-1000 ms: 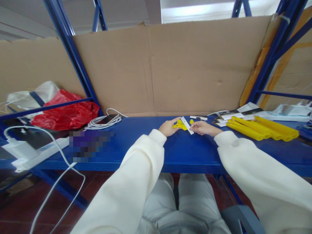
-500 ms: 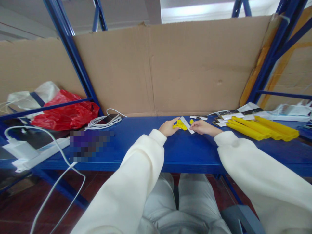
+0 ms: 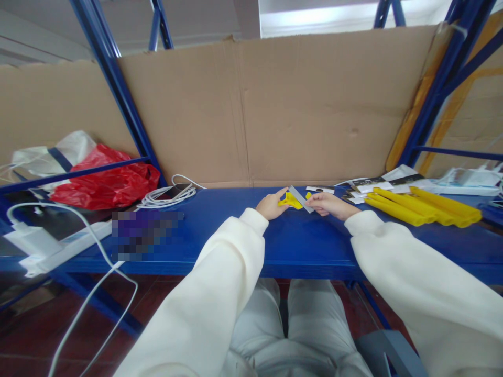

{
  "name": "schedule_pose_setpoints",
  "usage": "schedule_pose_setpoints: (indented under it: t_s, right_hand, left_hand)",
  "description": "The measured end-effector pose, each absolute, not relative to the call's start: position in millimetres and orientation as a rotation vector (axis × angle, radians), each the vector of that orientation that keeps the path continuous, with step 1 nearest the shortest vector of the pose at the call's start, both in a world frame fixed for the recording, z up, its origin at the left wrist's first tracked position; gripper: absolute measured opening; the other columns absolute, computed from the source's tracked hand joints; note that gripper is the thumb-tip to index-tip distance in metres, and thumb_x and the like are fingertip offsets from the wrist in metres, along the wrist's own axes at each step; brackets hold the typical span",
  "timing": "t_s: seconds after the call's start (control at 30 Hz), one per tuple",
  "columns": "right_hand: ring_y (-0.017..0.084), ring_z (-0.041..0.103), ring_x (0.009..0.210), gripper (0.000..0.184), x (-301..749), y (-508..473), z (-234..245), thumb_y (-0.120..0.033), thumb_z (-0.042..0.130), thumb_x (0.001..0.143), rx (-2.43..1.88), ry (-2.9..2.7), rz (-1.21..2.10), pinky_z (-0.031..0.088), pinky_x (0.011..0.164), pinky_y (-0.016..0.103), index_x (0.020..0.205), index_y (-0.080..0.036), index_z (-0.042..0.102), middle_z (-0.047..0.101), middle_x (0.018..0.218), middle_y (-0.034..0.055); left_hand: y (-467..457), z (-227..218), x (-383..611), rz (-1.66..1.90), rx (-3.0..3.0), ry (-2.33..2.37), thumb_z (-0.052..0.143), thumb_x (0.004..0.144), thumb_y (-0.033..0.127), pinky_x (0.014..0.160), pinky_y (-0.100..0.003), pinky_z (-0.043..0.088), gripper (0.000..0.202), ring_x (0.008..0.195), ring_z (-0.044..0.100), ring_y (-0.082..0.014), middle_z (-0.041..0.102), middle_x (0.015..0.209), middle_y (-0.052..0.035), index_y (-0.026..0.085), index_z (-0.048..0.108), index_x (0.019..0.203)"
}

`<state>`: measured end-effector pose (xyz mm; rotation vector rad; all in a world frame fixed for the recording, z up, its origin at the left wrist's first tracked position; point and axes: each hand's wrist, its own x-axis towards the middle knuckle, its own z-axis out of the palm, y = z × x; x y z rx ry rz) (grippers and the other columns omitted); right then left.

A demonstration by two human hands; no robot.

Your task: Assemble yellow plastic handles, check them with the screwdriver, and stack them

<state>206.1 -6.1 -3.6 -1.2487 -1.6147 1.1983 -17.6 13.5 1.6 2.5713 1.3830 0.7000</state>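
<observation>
My left hand is closed round a yellow plastic scraper head, fingers on its left side. A flat grey metal blade lies slantwise along the head's right edge. My right hand pinches the blade's near right end between thumb and fingertips. Whether the blade sits inside the head or only against it, I cannot tell. Just behind my right fingertips a small yellow piece shows, partly hidden. Beyond it lies a white and black paper strip on the blue table.
Several yellow plastic handles lie to the right, before white and black packets. At left are a coiled white cable, a red plastic bag and a white power strip. A cardboard panel stands behind.
The blade has tilted slightly and now looks greyer, its far end a little farther left. My right fingers have shifted slightly with it. My left hand has hardly moved.
</observation>
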Motion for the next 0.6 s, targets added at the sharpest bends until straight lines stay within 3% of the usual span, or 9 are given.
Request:
schedule_pose_setpoints:
  t_s: [0.13,0.33,0.6]
  right_hand:
    - [0.003,0.021,0.041,0.039,205,-8,-3,-0.038,0.084,0.065,-1.223,-1.613,1.215,0.013,0.041,0.019,0.071,-0.02,0.05,0.03,0.047,-0.0111]
    - [0.004,0.024,0.038,0.038,201,-10,-3,-0.037,0.082,0.067,-1.172,-1.592,1.247,0.014,0.039,0.02,0.069,-0.02,0.049,0.035,0.045,-0.0093]
    - [0.004,0.024,0.036,0.039,196,-10,-3,-0.038,0.078,0.076,-1.12,-1.532,1.294,0.017,0.039,0.02,0.068,-0.021,0.044,0.036,0.042,-0.0087]
  left_hand:
    - [12,2,-17,0.691,2.572,1.374,0.066,0.088,0.031,0.091,-0.031,0.052,0.071,0.1,0.071,-0.0228,0.075,0.111,-0.0115,0.015,0.043,0.153]
    - [9,2,-15,0.699,2.593,1.398,0.065,0.09,0.03,0.091,-0.032,0.052,0.069,0.104,0.07,-0.0235,0.074,0.116,-0.0131,0.014,0.042,0.153]
    - [2,3,-8,0.698,2.654,1.437,0.061,0.093,0.028,0.094,-0.034,0.052,0.063,0.112,0.069,-0.0258,0.071,0.123,-0.0148,0.019,0.041,0.153]
